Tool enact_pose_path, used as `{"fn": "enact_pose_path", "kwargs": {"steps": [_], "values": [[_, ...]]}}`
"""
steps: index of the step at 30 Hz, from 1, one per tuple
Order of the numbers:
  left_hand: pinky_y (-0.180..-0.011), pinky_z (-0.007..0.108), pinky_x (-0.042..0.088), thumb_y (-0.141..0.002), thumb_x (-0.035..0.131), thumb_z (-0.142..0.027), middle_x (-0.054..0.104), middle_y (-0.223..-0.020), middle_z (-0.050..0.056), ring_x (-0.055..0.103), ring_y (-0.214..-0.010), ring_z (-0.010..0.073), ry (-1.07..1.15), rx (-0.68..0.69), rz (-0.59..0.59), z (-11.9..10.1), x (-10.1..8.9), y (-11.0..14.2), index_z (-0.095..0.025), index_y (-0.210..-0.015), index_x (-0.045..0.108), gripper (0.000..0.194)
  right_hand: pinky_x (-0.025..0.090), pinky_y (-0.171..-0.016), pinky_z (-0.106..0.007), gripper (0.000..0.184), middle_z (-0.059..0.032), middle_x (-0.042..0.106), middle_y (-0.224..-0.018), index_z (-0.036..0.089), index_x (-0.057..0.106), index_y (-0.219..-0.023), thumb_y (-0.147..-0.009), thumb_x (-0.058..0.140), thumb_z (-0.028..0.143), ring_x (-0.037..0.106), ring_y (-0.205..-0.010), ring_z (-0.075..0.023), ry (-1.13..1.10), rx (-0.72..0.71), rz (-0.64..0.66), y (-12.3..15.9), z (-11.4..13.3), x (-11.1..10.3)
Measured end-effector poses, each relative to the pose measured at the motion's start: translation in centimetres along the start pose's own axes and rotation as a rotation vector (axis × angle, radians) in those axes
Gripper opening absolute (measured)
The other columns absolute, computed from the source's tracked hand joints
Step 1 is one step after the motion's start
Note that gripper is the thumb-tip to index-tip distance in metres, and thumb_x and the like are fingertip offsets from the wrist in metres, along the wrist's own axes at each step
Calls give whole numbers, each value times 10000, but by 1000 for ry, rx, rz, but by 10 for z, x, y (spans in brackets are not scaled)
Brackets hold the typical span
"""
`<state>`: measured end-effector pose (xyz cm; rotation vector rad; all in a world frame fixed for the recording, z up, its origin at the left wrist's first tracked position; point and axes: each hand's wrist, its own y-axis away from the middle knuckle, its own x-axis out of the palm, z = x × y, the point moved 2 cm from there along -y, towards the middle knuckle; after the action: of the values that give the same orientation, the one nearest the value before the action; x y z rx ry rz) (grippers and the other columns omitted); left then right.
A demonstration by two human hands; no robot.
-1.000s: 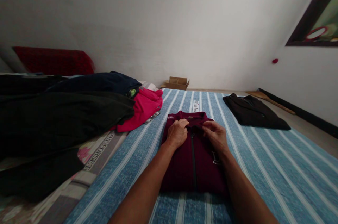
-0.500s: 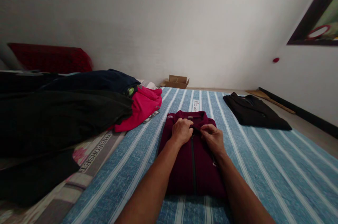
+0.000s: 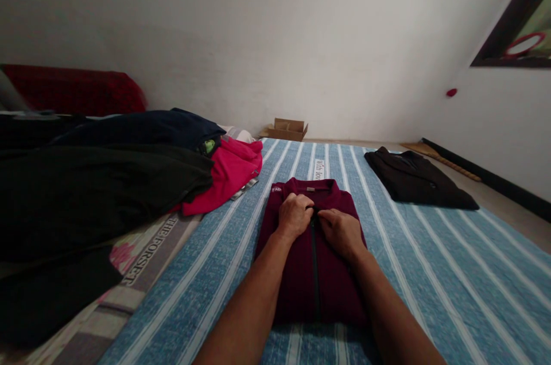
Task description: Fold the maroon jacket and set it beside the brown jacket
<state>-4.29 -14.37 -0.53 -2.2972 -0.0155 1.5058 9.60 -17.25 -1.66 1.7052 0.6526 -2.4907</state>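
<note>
A maroon zip-up jacket (image 3: pixel 297 279) lies folded into a rectangle, front side up, its collar away from me and a dark zipper (image 3: pixel 315 273) running down the middle. My left hand (image 3: pixel 295 216) is closed on the left side of the front just below the collar. Across the zipper, my right hand (image 3: pixel 342 232) pinches the cloth by the zipper's top end. Both sets of fingertips nearly meet there, and they hide the zipper pull. White lettering shows on the jacket's left shoulder.
Under the jacket spreads a blue striped sheet (image 3: pixel 224 273). To the right lies a folded black garment (image 3: pixel 419 178). Dark clothes (image 3: pixel 107 193) and a pink garment (image 3: pixel 235 167) are heaped on the left. A cardboard box (image 3: pixel 289 128) stands by the wall.
My right hand has moved left, from the right collar edge to the zipper's top. My left hand stays almost in place. The right collar flap now lies flatter.
</note>
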Motion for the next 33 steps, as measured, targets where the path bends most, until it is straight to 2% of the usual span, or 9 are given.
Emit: {"fn": "enact_pose_path", "kwargs": {"steps": [4,9,13,17,25,29,33], "values": [[-813,274,441,-793,558,-197,687,-964,-8,531,-878,164,-1,-6,4,-1,1,1,-222,-903,687,172,359,-646,-240,256,-27,670,-905,257,647,-906,-891,401,324,610,-818,-163,111,14,126,-1,7,-7],[-799,278,441,-788,555,-179,689,-954,-4,528,-860,171,1,6,-5,-1,1,1,-215,-897,690,177,352,-615,-260,282,-32,689,-891,291,611,-1041,-899,370,323,630,-787,-187,194,23,242,-1,13,-13],[-798,287,440,-782,564,-170,690,-949,2,529,-852,175,11,9,-14,0,3,1,-215,-887,693,173,352,-606,-269,318,-37,689,-850,308,600,-1068,-908,326,291,633,-754,-196,245,9,284,-2,15,-15],[-788,293,441,-777,570,-167,689,-944,5,528,-850,179,20,17,-30,1,5,1,-221,-878,695,169,331,-592,-273,308,-36,684,-817,313,575,-1091,-883,352,268,627,-736,-203,246,9,272,-2,14,-15],[-772,293,435,-770,591,-165,689,-925,7,526,-833,177,32,30,-53,2,6,2,-218,-869,694,152,275,-565,-260,176,-19,683,-765,248,626,-886,-796,475,267,614,-699,-177,71,22,196,1,5,-12],[-771,291,432,-764,608,-165,687,-919,11,529,-837,175,48,30,-53,2,6,2,-213,-870,693,144,298,-575,-241,198,-3,683,-736,250,669,-861,-788,486,241,612,-687,-155,-94,-19,158,1,3,-14],[-778,287,432,-763,611,-163,685,-925,7,531,-843,171,61,21,-53,2,6,2,-220,-872,692,148,324,-565,-214,169,12,665,-678,222,690,-768,-774,526,266,579,-619,-124,-308,-74,176,2,1,-15]]}}
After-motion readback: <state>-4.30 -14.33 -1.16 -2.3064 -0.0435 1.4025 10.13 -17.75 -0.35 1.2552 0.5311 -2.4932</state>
